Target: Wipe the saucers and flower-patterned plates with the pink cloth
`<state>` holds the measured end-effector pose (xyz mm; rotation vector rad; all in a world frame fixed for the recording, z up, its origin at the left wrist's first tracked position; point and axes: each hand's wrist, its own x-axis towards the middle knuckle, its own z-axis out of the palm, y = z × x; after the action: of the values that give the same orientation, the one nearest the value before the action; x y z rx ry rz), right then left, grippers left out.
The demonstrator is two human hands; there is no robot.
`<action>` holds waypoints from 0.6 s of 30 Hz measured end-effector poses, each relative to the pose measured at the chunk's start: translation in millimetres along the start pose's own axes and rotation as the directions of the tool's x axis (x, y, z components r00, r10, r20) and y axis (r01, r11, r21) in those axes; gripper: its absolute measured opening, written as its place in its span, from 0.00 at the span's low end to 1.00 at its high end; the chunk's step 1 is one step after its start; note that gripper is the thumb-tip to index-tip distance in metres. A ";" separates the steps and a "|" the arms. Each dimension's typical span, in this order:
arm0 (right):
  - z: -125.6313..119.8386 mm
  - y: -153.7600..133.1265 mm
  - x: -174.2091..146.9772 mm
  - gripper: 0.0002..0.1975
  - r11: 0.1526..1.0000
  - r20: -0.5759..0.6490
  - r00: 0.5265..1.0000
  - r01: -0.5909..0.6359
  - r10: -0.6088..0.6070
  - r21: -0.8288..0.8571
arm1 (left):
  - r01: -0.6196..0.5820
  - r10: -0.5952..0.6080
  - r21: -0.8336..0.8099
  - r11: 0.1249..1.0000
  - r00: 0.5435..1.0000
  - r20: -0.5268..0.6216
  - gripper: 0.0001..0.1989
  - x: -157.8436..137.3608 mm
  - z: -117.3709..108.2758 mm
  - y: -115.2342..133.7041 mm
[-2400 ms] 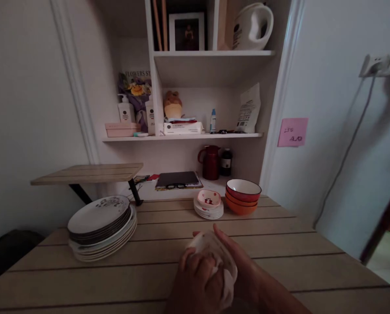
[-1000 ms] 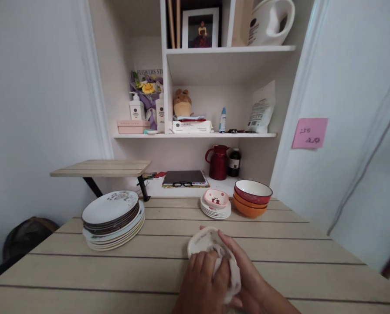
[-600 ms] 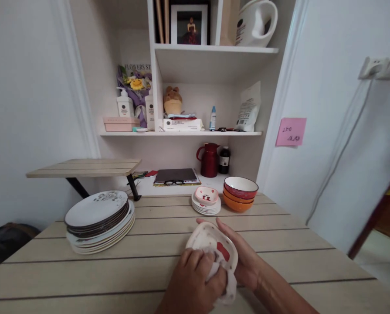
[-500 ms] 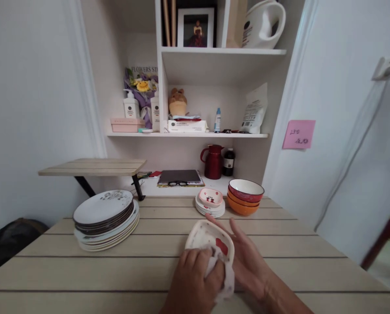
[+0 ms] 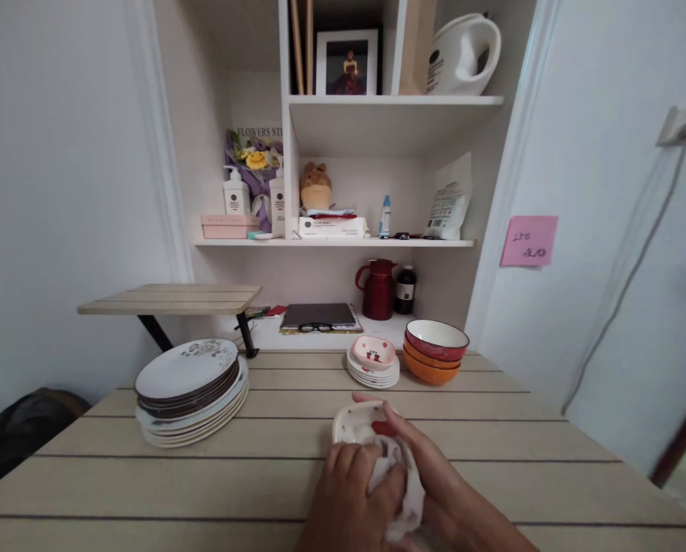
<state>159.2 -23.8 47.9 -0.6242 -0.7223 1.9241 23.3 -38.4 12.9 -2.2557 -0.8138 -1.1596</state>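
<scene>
My right hand [image 5: 438,468] is closed round a small white dish [image 5: 347,422] with rounded corners and a red motif inside, its thumb hooked over the rim. My left hand [image 5: 351,491] is bunched around a crumpled white cloth or tissue [image 5: 408,502], pressed against the inside of that dish. The dish is tilted toward me above the table, and its lower part is hidden by my hands. Just beyond stands a stack of small white plates [image 5: 375,379] topped by a pink-rimmed dish [image 5: 373,351]. Beside it are stacked red and orange bowls [image 5: 433,373].
Large plates [image 5: 187,372] are piled at the left of the slatted wooden table [image 5: 285,445]. A raised wooden stand [image 5: 170,297] is behind them. Further back are a closed laptop [image 5: 318,314], glasses [image 5: 316,327], a red jug [image 5: 379,291] and a dark bottle [image 5: 405,290].
The right hand has gone from open fingers beside the dish to gripping it, thumb over the rim. Dish and hands sit slightly lower. The left hand still presses the cloth inside.
</scene>
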 end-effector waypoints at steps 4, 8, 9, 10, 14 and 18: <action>-2.7 -17.0 -4.4 0.25 0.998 -0.008 1.000 -0.020 0.020 -0.067 | -0.070 0.069 0.017 0.997 0.996 0.048 0.24 4.0 -3.5 -6.0; -8.1 -23.1 -5.8 0.24 0.987 -0.004 0.992 -0.124 0.124 -0.101 | -0.080 0.084 0.110 0.991 0.996 -0.029 0.09 6.4 -3.6 -4.1; -9.2 -23.8 -6.0 0.25 0.986 -0.001 0.991 -0.137 0.137 -0.090 | -0.084 0.088 0.113 0.990 0.996 -0.029 0.08 5.9 -3.6 -4.4; -10.0 -24.1 -6.1 0.26 0.989 0.009 0.991 -0.134 0.135 -0.065 | -0.087 0.090 0.110 0.990 0.996 -0.016 0.07 5.0 -3.9 -5.5; -7.8 -19.3 -5.8 0.32 0.996 0.196 0.978 -0.076 0.065 0.049 | 0.054 -0.056 0.182 0.982 0.998 0.007 0.16 -0.3 -8.0 -17.0; -1.3 -1.1 -3.6 0.33 0.996 0.239 0.971 -0.005 -0.018 0.094 | 0.201 -0.214 0.296 0.934 0.977 0.013 0.19 -4.0 -6.0 -19.6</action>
<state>162.2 -26.4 48.3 -0.3337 -0.7766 2.0356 4.6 -29.4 15.4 -1.9925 -1.1839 -1.0025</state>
